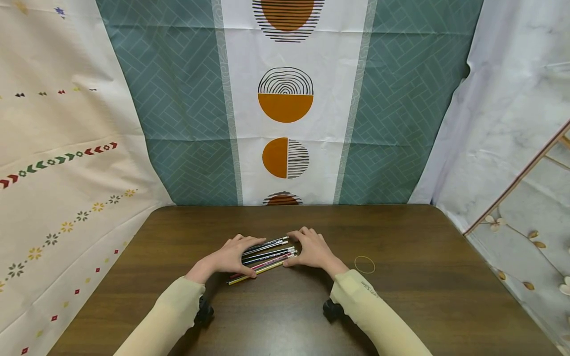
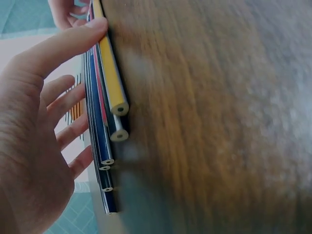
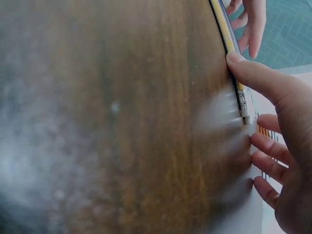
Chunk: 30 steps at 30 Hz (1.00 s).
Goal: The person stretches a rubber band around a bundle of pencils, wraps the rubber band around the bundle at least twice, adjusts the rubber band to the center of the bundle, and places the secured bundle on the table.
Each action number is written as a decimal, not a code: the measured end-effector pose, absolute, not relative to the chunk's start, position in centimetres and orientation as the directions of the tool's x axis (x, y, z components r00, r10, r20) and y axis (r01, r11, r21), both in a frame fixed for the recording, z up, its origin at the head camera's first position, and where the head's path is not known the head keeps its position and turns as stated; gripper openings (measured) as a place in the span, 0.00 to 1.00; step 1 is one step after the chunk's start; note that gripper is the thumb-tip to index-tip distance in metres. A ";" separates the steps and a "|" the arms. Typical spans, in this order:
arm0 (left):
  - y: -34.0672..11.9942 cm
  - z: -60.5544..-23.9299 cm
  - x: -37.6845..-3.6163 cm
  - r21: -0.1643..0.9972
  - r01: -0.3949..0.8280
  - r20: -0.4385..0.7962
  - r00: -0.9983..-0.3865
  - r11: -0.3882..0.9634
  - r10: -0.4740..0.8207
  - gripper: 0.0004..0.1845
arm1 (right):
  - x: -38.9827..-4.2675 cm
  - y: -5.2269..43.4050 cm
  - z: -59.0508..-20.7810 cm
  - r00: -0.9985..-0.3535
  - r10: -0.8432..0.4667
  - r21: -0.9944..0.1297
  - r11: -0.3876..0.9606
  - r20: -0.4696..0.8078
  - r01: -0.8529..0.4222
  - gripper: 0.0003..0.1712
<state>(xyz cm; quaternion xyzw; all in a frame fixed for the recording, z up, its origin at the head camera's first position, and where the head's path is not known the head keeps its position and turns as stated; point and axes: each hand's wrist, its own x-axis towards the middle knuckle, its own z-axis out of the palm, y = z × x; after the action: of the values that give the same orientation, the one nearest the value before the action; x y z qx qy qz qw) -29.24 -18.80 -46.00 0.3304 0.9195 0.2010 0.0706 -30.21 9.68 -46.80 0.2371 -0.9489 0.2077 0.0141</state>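
Several pencils lie side by side on the table, slanting up to the right. Nearest the body is a yellow pencil (image 1: 269, 268), with a red pencil (image 1: 268, 263) beside it and black pencils (image 1: 266, 256) beyond. My left hand (image 1: 228, 256) spans the row's left part, its thumb (image 2: 73, 44) touching the yellow pencil and its other fingers spread along the far side. At the eraser ends my right hand (image 1: 312, 250) arches with thumb and fingers apart, its thumb (image 3: 253, 70) against the yellow pencil's side. Unsharpened flat ends show in the left wrist view.
A thin yellow rubber band (image 1: 355, 263) lies on the brown table (image 1: 414, 296), right of my right hand. Behind the table's far edge hangs a green and white patterned cloth (image 1: 187, 99). Light patterned cloth also hangs at both sides.
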 end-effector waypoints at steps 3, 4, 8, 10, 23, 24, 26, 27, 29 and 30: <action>-18.6 -45.9 -29.2 0.416 0.580 0.005 -0.772 0.700 0.636 0.48 | -30.4 9.7 -46.7 -0.881 -0.456 -0.397 0.790 0.128 -0.467 0.50; -18.6 -45.9 -29.2 0.413 0.582 0.008 -0.771 0.700 0.636 0.47 | -30.5 9.7 -46.7 -0.878 -0.461 -0.401 0.786 0.126 -0.470 0.49; -18.4 -45.6 -29.1 0.414 0.594 0.016 -0.763 0.690 0.646 0.43 | -30.6 9.7 -46.6 -0.873 -0.473 -0.420 0.772 0.121 -0.477 0.45; -18.3 -45.6 -29.0 0.416 0.597 0.018 -0.760 0.686 0.650 0.42 | -30.6 9.7 -46.6 -0.874 -0.473 -0.429 0.770 0.113 -0.472 0.44; -18.0 -45.6 -28.8 0.473 0.577 0.014 -0.760 0.666 0.649 0.38 | -31.0 9.6 -46.6 -0.890 -0.451 -0.484 0.764 0.074 -0.427 0.33; -18.0 -45.6 -28.8 0.481 0.571 0.009 -0.762 0.665 0.647 0.38 | -31.0 9.6 -46.7 -0.890 -0.451 -0.485 0.764 0.070 -0.425 0.33; -17.9 -45.7 -28.8 0.493 0.559 0.000 -0.767 0.667 0.642 0.38 | -31.1 9.6 -46.7 -0.890 -0.452 -0.487 0.764 0.064 -0.423 0.32; -17.9 -45.7 -28.8 0.499 0.552 -0.005 -0.769 0.668 0.639 0.38 | -31.1 9.6 -46.7 -0.889 -0.453 -0.488 0.764 0.060 -0.422 0.31; -18.0 -45.8 -28.8 0.500 0.547 -0.010 -0.772 0.671 0.636 0.38 | -31.2 9.6 -46.8 -0.888 -0.456 -0.494 0.760 0.055 -0.421 0.31; -18.0 -45.8 -28.8 0.500 0.546 -0.010 -0.772 0.672 0.635 0.38 | -31.2 9.6 -46.8 -0.887 -0.458 -0.499 0.757 0.055 -0.422 0.31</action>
<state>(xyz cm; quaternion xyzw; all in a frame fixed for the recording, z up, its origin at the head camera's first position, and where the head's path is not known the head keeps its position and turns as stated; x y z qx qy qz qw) -28.83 -17.97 -45.81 0.3247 0.9097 0.2418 0.0920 -31.22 9.59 -46.81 0.2349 -0.9367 0.2574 -0.0349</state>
